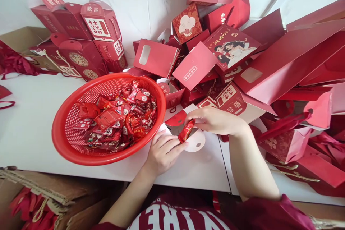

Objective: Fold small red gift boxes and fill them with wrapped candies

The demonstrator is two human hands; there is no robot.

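Observation:
My right hand (212, 120) pinches a red wrapped candy (186, 130) between thumb and fingers, over an opened gift box (196, 141) with a white inner flap. Close by on the left, my left hand (164, 151) has its fingers stretched toward the candy and the box edge; its fingertips are near the candy's lower end, and whether they grip the box is unclear. Left of my hands sits a red perforated basket (66, 151) holding several red candy packets (109, 118).
Finished-looking red boxes (98, 25) stack at the back left. A jumbled heap of red boxes (156, 57) covers the back and right of the white table (24, 129). Below the front left edge is a cardboard carton (45, 187) with red ribbons.

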